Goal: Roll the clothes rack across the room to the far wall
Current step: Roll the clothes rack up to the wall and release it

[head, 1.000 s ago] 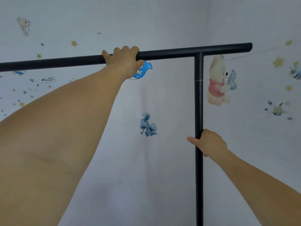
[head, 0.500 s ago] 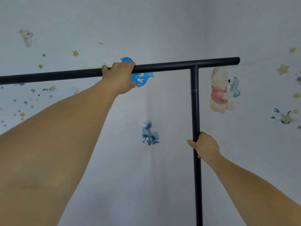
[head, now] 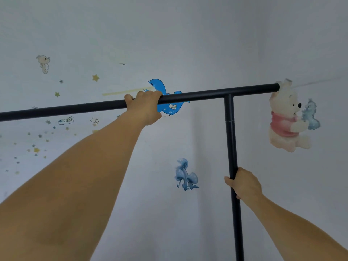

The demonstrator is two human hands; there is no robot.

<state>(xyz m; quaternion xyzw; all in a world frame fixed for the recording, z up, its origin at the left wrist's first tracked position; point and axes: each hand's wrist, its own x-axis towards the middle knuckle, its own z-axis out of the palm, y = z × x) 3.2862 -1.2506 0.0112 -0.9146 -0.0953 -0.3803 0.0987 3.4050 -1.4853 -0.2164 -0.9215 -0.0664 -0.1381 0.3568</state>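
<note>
Rack looks close to done: the clothes rack [head: 229, 117] fills the view right in front of the stickered wall [head: 207, 44], near the room corner. Judging by that, only the last bit of travel or final squaring-up is left; wheels and floor are out of view, so can't confirm contact with the wall.

Both hands clamped on it. Left hand [head: 145, 108] wrapped over the top bar, right hand [head: 244, 183] closed around the upright post, lower down.
</note>
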